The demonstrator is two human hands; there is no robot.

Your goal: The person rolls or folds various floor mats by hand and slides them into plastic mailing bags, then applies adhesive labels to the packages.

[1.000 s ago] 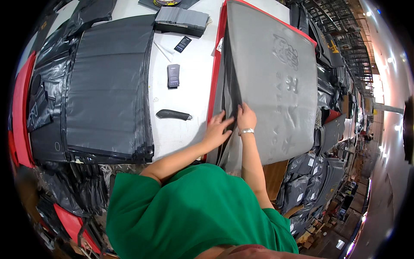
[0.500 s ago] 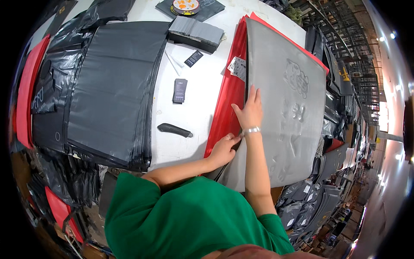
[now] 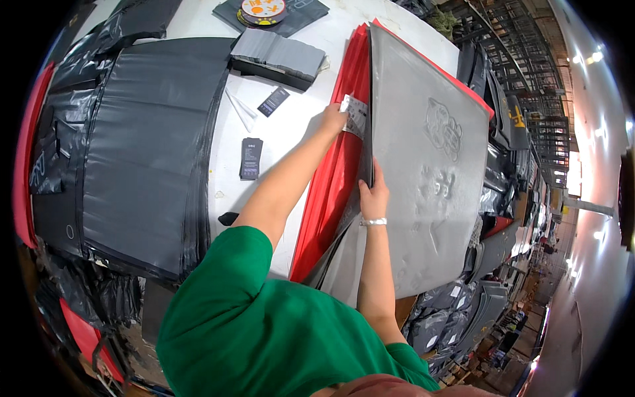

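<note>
A large grey sheet with an embossed cartoon figure lies in a plastic sleeve on a stack of folded red plastic. My right hand, with a silver bracelet at the wrist, is closed on the grey sheet's left edge, thumb and fingers to either side of it. Farther up that edge, a white printed label lies against the red plastic. My left hand is reached out to the label and pinches its left edge; part of its fingers is hidden.
Left on the white table lies a tall stack of dark plastic-wrapped sheets. Between the stacks are a box of grey cards, loose dark tags and a black utility knife, partly behind my left arm. Metal racks stand at right.
My left hand has moved up from the grey sheet's near edge to the label. My right hand has slid down and closed on the edge. The view has shifted slightly.
</note>
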